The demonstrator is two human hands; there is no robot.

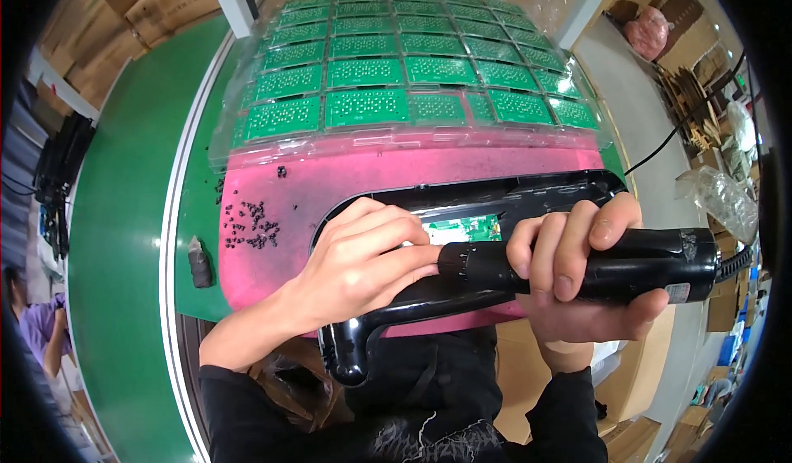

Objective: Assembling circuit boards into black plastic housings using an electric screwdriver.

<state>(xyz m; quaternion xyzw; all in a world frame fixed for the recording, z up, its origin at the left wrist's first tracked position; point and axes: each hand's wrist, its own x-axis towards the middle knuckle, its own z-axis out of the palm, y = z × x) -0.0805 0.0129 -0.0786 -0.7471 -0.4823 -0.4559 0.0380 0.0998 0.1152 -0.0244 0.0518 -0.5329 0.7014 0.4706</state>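
My right hand (577, 265) is wrapped round a black electric screwdriver (676, 253), which lies sideways with its nose pointing left and its cord leaving on the right. My left hand (355, 261) is closed at the nose, fingers curled and pressed together; what they pinch is hidden. Both hands are over a long black plastic housing (528, 189) with a rounded lower-left projection. Inside the housing a green circuit board (474, 229) shows partly between my hands. The screwdriver's tip is covered by my left fingers.
Small black screws (256, 225) are scattered on the pink mat (388, 166). Behind it, clear trays hold rows of green circuit boards (367, 107). A dark wrapped piece (200, 267) sits left of the mat. Cardboard boxes (643, 372) stand at lower right. Another person (43, 331) is far left.
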